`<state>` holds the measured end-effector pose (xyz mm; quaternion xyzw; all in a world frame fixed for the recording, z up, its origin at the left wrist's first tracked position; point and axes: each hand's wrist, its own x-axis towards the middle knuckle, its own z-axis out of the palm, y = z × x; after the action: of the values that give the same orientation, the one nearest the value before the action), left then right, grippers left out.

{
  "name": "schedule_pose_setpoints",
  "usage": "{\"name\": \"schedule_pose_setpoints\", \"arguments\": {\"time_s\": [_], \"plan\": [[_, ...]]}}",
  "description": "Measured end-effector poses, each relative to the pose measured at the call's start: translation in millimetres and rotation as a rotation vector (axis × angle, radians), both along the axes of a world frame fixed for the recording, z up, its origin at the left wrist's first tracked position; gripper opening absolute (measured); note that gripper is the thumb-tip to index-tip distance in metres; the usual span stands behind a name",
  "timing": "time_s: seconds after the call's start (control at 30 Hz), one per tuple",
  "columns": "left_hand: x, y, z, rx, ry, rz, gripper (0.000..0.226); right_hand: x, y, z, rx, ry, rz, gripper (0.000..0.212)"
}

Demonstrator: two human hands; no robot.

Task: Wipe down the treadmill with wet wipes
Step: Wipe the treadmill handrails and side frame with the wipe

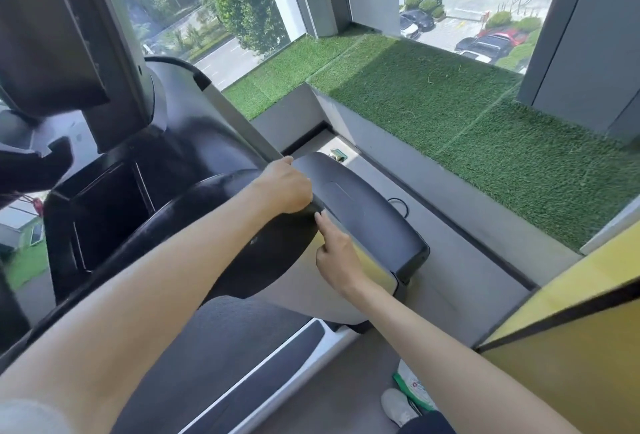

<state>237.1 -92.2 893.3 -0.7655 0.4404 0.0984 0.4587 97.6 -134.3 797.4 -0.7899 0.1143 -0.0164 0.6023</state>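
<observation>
Left hand (285,187) curls round the treadmill's handrail (363,215), probably to brace it, while the right hand (337,255) touches its edge with a straight forefinger; no wipe shows in either.

left hand (284,187) on treadmill (363,211) | right hand (334,253) just beside | wipes pack (412,387) on floor, right

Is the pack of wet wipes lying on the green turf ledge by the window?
No, the pack of wet wipes lies on the floor beside a grey shoe.
</observation>
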Motion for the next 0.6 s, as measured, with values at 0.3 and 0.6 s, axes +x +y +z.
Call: {"name": "schedule_pose_setpoints", "arguments": {"time_s": [0.3,0.6], "plan": [[-13,-10,-2,0.042,0.03,0.019,0.031,-6,-5,-11,-0.024,0.062,0.012,0.061],[-51,23,-62,0.036,-0.266,-0.34,0.057,-18,-11,-12,-0.093,0.087,0.014,0.066]]}}
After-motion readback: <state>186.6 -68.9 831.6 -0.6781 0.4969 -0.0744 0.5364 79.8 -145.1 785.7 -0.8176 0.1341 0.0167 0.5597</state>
